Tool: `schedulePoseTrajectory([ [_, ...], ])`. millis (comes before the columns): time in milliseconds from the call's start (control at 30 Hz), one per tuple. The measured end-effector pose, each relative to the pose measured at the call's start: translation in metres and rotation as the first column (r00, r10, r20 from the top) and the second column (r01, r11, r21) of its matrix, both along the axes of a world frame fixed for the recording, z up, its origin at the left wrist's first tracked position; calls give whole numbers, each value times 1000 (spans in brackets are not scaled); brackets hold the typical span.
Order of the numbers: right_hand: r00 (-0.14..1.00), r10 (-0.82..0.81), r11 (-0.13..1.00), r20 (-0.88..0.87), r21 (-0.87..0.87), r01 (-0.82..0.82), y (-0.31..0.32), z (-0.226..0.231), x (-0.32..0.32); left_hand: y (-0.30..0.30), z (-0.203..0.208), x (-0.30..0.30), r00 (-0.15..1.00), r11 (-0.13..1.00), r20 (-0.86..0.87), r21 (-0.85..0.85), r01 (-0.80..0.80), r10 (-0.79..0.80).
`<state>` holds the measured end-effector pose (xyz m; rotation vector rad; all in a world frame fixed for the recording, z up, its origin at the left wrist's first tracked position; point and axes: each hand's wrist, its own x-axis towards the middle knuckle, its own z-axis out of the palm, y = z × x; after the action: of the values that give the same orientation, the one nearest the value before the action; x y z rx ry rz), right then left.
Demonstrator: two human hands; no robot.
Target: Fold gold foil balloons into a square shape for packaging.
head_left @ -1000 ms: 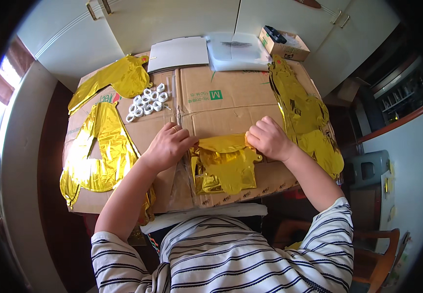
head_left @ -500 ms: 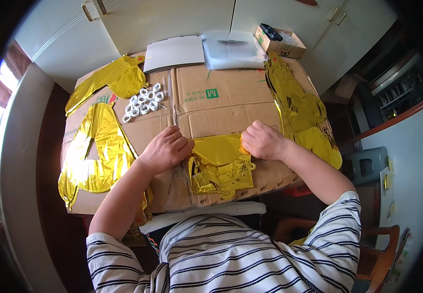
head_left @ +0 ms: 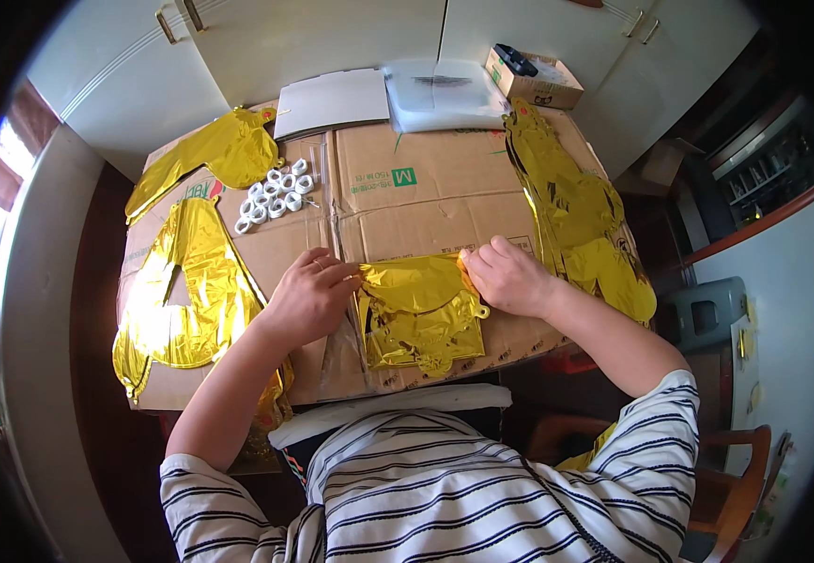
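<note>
A folded gold foil balloon lies in front of me on the flattened cardboard. My left hand is closed on its far left corner, with the fingertips pinched together. At the far right corner, my right hand grips the foil between thumb and curled fingers. The far edge is drawn straight between both hands. Creased layers and a small round tab show on the near part of the balloon. To the left of my left arm lies a flat gold foil balloon with a hole in its middle.
Another gold foil balloon lies far left, and a pile of gold foil covers the right side. Several small white rolls sit left of centre. At the back are white sheets, clear plastic bags and a small cardboard box.
Both hands have shifted slightly, the left one a little to the left with its fingers straighter. The far edge of the folded balloon is pulled up and looks tauter.
</note>
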<state>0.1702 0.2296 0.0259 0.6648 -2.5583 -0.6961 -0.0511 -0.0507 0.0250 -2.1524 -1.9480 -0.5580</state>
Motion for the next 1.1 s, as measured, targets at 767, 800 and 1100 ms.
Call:
schedulePoseTrajectory([
  [767, 988, -109, 938, 106, -319, 138, 12, 4, 16, 3, -2, 68, 975, 973, 218, -212, 87, -39],
  [800, 987, -115, 916, 111, -372, 148, 12, 4, 16, 3, -2, 68, 974, 976, 221, -197, 92, -47],
  [1100, 940, -121, 746, 319, -596, 298, -45, -7, 28, 4, -5, 65, 968, 981, 241, -157, 113, -72],
])
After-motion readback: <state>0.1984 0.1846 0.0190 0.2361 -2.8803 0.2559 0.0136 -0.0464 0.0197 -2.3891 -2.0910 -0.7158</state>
